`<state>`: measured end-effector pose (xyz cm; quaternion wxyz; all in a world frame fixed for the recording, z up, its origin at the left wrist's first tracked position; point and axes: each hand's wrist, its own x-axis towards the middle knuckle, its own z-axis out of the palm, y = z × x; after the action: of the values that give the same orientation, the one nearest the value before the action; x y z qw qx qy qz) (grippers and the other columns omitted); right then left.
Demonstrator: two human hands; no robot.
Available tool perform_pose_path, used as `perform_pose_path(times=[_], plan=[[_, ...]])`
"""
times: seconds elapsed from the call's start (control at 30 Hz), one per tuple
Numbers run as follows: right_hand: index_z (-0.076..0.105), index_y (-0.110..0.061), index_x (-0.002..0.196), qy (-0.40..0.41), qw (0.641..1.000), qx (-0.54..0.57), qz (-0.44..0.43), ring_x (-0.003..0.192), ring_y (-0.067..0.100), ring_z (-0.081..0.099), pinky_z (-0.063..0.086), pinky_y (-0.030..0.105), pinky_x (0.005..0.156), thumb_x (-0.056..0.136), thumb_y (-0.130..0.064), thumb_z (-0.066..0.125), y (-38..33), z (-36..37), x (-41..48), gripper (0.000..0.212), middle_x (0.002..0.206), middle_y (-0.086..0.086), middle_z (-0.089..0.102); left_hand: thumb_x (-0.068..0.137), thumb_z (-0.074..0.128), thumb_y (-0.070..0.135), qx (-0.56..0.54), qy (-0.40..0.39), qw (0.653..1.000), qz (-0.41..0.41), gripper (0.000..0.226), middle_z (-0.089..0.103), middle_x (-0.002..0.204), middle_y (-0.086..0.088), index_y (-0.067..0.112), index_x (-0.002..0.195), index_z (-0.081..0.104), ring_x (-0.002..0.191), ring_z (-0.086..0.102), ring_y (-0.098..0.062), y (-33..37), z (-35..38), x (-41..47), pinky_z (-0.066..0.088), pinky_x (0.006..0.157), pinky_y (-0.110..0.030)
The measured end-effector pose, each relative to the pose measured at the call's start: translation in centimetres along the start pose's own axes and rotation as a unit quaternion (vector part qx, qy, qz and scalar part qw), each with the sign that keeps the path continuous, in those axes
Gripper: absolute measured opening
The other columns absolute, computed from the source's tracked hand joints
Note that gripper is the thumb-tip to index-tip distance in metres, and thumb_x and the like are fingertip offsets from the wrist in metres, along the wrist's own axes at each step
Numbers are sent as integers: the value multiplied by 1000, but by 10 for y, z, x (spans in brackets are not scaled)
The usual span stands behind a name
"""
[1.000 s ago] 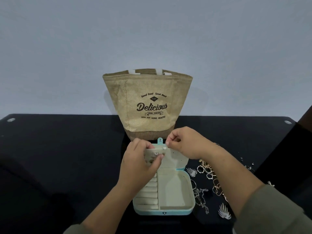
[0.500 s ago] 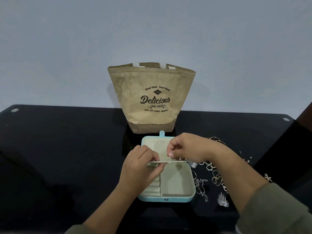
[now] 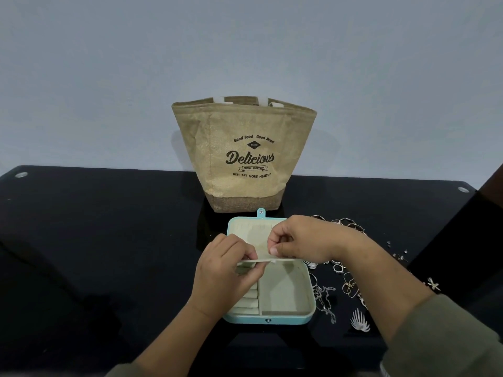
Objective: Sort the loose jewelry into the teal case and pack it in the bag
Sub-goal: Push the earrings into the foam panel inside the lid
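While the left hand (image 3: pixel 223 270) is curling its fingers and thumb round the left end of a thin cream panel (image 3: pixel 283 259), the teal case (image 3: pixel 268 320) is lying open on the black tabletop (image 3: pixel 95 240), just in front of the bag (image 3: pixel 245 159). The panel is being held edge-on over the case's hinge line, so its face is not showing. Within the base, cream ring rolls (image 3: pixel 246 303) are filling the left section, and the left hand is covering their upper rows. The right section (image 3: pixel 283 292) is showing its cream lining. The lid (image 3: pixel 250 231) is lying back toward the bag, with its snap tab (image 3: pixel 261 212) just beside the bag's foot. The bag, printed "Delicious", is standing upright with its mouth open. Its front wall is hiding the inside, and only the tops of white handles are showing. The right hand (image 3: pixel 299 240) is pinching at the panel's upper edge between thumb and forefinger, its other fingers curled. A pale speck (image 3: pixel 273 262) is sitting at that spot, too small to identify. Right of the case, loose jewelry (image 3: pixel 348 284) is lying scattered on the tabletop: rings, chains, a leaf-shaped piece (image 3: pixel 359 323) and tiny studs (image 3: pixel 400 255). The right forearm is covering part of this spread, and a bangle (image 3: pixel 345 221) is showing behind the wrist.
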<state>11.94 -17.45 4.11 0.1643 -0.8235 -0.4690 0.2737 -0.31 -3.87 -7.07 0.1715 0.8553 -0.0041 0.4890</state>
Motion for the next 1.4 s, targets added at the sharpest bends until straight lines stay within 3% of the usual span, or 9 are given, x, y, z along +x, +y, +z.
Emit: perform_pose_path(times=[0.43, 0.5, 0.6, 0.7, 0.83, 1.0, 1.4], plan=[[73, -27, 83, -6, 1000, -18, 15, 59, -1, 50, 39, 14, 58, 87, -23, 67, -4, -1, 4, 8, 65, -14, 60, 77, 74, 26, -10, -3, 1000, -18, 21, 54, 71, 7, 14, 68, 59, 64, 46, -12, 4, 0, -4, 44, 54, -32], [75, -26, 85, 17, 999, 14, 25, 60, -5, 54, 41, 11, 58, 87, -26, 68, 0, 2, 2, 7, 67, -16, 64, 77, 73, 26, -10, -8, 1000, -19, 19, 54, 71, 7, 14, 70, 59, 64, 46, -12, 4, 0, -4, 44, 54, -34], [74, -31, 91, 77, 996, 33, 26, 78, 1, 63, 52, 23, 74, 92, -36, 59, 11, 10, -9, 15, 81, -15, 69, 79, 73, 27, -18, -18, 1000, -12, 15, 51, 72, 7, 17, 77, 62, 64, 46, -12, 2, 0, -1, 44, 55, -34], [71, -30, 94, 124, 990, 60, -20, 78, -1, 60, 49, 22, 72, 89, -41, 59, 21, 22, -26, 17, 85, -16, 66, 79, 72, 26, -17, -34, 999, -4, 10, 51, 74, 7, 18, 82, 70, 66, 46, -11, 1, 0, -1, 43, 56, -34], [68, -30, 101, 190, 974, -48, -110, 96, -1, 55, 46, 21, 87, 79, -38, 69, 37, 44, -34, 23, 96, -20, 62, 79, 70, 29, -21, -52, 998, 0, 12, 51, 74, 6, 20, 86, 73, 68, 46, -10, 0, -1, -2, 43, 56, -33], [71, -27, 99, 311, 929, -58, -192, 87, 2, 55, 50, 25, 76, 85, -35, 59, 49, 64, -22, 20, 91, -17, 62, 81, 71, 27, -18, -60, 998, 6, 10, 49, 74, 6, 22, 88, 75, 67, 44, -10, 1, -1, -2, 42, 55, -32], [67, -31, 103, 373, 901, -47, -218, 87, 13, 54, 48, 38, 73, 90, -31, 62, 60, 81, -6, 15, 93, -13, 57, 83, 69, 28, -26, -56, 998, 5, 12, 50, 75, 5, 17, 86, 74, 67, 46, -11, 1, 1, 4, 44, 55, -30]])
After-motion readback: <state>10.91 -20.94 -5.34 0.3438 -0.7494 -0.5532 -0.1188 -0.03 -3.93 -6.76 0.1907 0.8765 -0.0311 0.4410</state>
